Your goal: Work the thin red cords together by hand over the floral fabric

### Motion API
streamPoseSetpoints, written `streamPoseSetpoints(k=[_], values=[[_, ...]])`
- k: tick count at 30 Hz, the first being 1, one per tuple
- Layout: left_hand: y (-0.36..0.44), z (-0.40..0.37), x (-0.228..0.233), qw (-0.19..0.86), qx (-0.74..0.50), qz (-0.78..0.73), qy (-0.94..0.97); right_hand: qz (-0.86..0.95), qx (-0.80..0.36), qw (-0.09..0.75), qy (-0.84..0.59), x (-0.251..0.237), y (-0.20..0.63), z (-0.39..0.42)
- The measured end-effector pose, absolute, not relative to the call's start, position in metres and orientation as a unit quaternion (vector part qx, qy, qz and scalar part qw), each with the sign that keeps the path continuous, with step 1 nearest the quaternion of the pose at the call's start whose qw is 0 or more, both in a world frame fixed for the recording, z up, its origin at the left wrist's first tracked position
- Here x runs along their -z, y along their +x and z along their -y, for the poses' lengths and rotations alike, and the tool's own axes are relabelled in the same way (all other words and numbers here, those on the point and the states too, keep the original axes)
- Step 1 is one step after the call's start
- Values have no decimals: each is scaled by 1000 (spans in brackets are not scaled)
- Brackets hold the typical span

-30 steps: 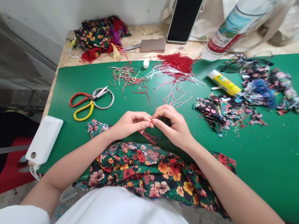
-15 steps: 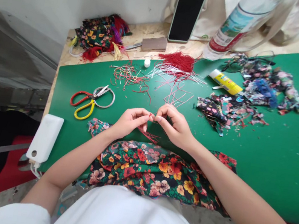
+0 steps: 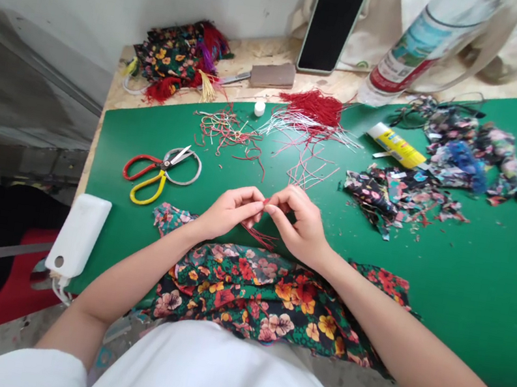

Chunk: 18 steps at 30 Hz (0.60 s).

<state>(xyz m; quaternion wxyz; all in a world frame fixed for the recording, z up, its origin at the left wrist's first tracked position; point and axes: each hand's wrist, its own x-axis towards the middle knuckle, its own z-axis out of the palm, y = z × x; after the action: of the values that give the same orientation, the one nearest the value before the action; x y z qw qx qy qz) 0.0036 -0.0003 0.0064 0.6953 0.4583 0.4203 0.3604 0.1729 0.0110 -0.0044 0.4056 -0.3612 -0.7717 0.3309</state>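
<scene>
Working a small red bit [image 3: 265, 202] w/ both hands, fingertip to fingertip, just above the flowered cloth [image 3: 261, 293] at the near edge of the bench [image 3: 467, 308]. L hand [image 3: 228, 213]: grip pinching a bunch of red strands [image 3: 261, 238], free ends hanging out below the fingers, pointing R. R hand [image 3: 301, 224]: thumb + index pressed together on the red bit, right up against the L fingertips; other fingers curled. Exact contact too small to read, so can't tell if there's a knot or a wrap in there. My read: fine handwork step at the head of the bunch, prob winding or tightening, not finished AFAICT. Next move calls for a firm L pinch so the strands don't splay, w/ R doing the small pull or turn. Main risk IMO: bunch slipping or fanning out if L eases off. Scissors [image 3: 162, 171] lie on the bench off to the L, nothing on them, easy reach for L if a trim is needed. Glue tube [image 3: 396, 146] is far side, R of the red thread pile [image 3: 313, 107]; white cap [image 3: 259, 108] sits apart from it, L of the pile.
</scene>
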Motion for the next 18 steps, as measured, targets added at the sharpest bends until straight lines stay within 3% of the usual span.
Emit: streamPoseSetpoints(k=[18], values=[[2,2,-6,687,-343,-421,483,785,-290,396,-378,6,173,-8]])
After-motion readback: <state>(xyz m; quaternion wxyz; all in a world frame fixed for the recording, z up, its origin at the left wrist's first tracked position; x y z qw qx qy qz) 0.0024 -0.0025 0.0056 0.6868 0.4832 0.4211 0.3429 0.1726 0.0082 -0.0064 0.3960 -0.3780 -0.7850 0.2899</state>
